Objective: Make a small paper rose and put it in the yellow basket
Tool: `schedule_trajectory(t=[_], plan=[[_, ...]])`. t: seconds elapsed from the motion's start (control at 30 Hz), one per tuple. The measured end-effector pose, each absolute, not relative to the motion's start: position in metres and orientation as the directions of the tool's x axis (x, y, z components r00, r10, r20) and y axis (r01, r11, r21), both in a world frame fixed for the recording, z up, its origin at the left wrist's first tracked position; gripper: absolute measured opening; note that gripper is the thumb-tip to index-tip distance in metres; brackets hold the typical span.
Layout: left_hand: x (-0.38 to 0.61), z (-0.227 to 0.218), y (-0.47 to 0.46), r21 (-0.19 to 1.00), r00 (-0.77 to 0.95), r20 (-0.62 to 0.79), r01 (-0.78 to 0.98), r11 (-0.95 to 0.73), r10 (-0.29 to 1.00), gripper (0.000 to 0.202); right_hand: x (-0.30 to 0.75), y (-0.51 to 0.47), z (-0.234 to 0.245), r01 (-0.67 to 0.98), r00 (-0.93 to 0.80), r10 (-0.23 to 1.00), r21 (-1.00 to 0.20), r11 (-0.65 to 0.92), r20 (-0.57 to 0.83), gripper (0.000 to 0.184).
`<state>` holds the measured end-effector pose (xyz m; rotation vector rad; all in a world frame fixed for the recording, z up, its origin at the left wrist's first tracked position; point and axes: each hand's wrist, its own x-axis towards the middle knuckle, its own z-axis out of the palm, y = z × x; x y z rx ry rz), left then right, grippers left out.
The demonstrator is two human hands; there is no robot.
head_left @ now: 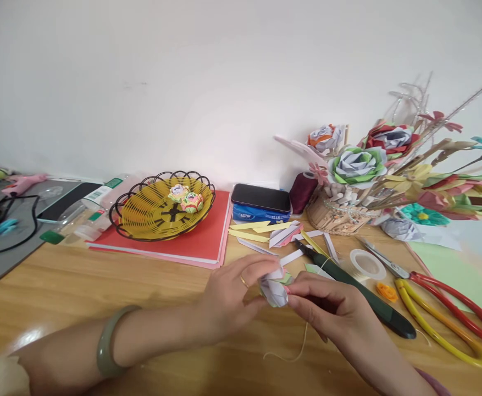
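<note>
Between my two hands is a small folded paper flower in pale lilac, green and pink, held just above the wooden table. My left hand, wearing a ring, grips it from the left with thumb and fingers closed on it. From the right, my right hand pinches its edge between thumb and forefinger. A thin pale thread hangs below the flower and curls on the table; another bit of thread rises above my right hand. Part of the flower is hidden behind my fingers.
A yellow basket with two small paper flowers rests on red paper. Paper strips, a dark green craft knife, a thread spool and red-yellow scissors lie right of centre. A pot of paper flowers stands behind.
</note>
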<state>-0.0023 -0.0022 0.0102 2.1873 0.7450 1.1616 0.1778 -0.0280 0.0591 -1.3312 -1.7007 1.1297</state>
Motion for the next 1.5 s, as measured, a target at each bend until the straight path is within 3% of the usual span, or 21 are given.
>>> schedule_trajectory(t=[0.1, 0.23, 0.37, 0.5, 0.63, 0.8, 1.13, 1.27, 1.5], plan=[[-0.001, 0.014, -0.001, 0.862, 0.462, 0.4, 0.104, -0.496, 0.792, 0.044, 0.182, -0.029, 0.06, 0.334, -0.161, 0.987, -0.941, 0.046, -0.009, 0.027], [0.002, 0.013, 0.004, 0.995, 0.513, 0.095, -0.08, -0.063, 0.853, 0.048, 0.186, -0.031, 0.061, 0.256, 0.019, 1.0, -0.966, -0.015, -0.01, 0.031], [0.002, 0.012, 0.008, 0.908, 0.663, -0.039, -0.29, 0.303, 0.748, 0.057, 0.188, -0.031, 0.059, 0.244, 0.054, 0.989, -0.963, 0.119, 0.136, 0.016], [-0.001, 0.014, 0.008, 0.799, 0.738, -0.077, -0.357, 0.484, 0.671, 0.047, 0.19, -0.028, 0.056, 0.243, 0.079, 0.982, -0.958, 0.149, 0.173, 0.011], [-0.003, 0.015, 0.008, 0.747, 0.785, -0.075, -0.364, 0.556, 0.615, 0.039, 0.19, -0.026, 0.055, 0.292, 0.081, 0.987, -0.95, 0.11, 0.14, 0.016], [-0.002, 0.013, 0.009, 0.763, 0.769, -0.071, -0.369, 0.531, 0.636, 0.038, 0.186, -0.028, 0.058, 0.447, -0.038, 0.986, -0.88, 0.162, 0.162, 0.017], [-0.003, 0.013, 0.016, 0.738, 0.816, -0.129, -0.301, 0.605, 0.563, 0.047, 0.188, -0.029, 0.055, 0.564, -0.194, 0.913, -0.721, 0.403, 0.359, 0.007], [-0.001, 0.013, 0.017, 0.768, 0.852, -0.206, -0.164, 0.619, 0.482, 0.056, 0.187, -0.03, 0.054, 0.549, -0.335, 0.874, -0.681, 0.485, 0.352, 0.009], [0.0, 0.014, 0.011, 0.815, 0.816, -0.275, -0.083, 0.574, 0.509, 0.052, 0.184, -0.029, 0.05, 0.538, -0.375, 0.891, -0.723, 0.433, 0.255, 0.014]])
